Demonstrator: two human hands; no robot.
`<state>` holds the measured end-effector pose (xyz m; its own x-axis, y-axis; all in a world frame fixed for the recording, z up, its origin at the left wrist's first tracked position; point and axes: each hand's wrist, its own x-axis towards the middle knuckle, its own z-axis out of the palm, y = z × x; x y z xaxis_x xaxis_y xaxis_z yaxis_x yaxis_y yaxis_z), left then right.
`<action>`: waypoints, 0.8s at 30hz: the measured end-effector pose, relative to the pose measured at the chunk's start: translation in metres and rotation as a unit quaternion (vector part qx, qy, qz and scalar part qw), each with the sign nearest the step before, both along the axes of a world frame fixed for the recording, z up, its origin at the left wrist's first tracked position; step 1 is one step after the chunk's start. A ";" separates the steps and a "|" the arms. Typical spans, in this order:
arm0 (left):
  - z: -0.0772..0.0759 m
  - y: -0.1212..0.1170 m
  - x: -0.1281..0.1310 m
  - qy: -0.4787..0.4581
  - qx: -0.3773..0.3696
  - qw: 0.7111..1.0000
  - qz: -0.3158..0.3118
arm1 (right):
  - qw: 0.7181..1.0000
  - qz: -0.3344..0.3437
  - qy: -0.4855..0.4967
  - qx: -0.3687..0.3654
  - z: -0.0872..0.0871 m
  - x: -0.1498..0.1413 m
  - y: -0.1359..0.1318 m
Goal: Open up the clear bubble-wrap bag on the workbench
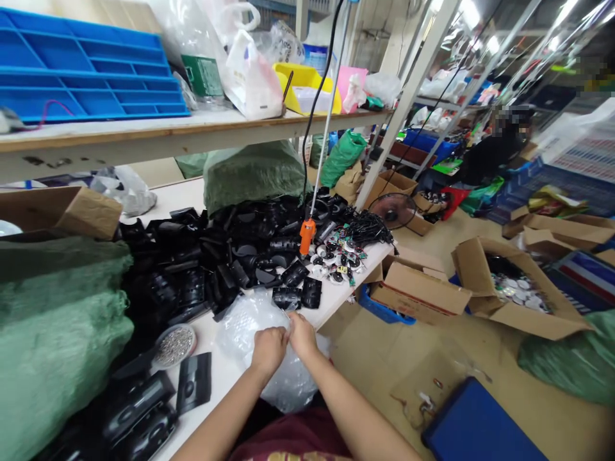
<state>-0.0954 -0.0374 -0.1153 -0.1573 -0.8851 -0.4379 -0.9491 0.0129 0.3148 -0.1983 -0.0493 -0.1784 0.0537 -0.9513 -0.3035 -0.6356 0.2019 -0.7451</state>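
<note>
My left hand [268, 349] and my right hand [302, 334] meet at the near edge of the white table [211, 333], both with fingers pinched closed on the top of a clear plastic bag [250, 320] that lies crumpled on the table and hangs over its edge. Just beyond the bag lies a large heap of black plastic housings [216, 256]. An orange-handled electric screwdriver [307, 235] hangs on a cable above the heap. Small round white-and-black parts [336, 259] are scattered at the table's far corner.
A round dish of small metal screws [174, 346] sits left of the bag. Green woven sacks [57, 333] crowd the left. A shelf above carries a blue tray [86, 64] and bags. Open cardboard boxes [519, 294] and a small fan [394, 210] stand on the floor at right.
</note>
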 end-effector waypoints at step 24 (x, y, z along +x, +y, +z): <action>-0.026 0.014 0.032 0.164 0.100 0.977 0.092 | 0.994 0.103 -0.026 -0.039 0.015 -0.063 0.052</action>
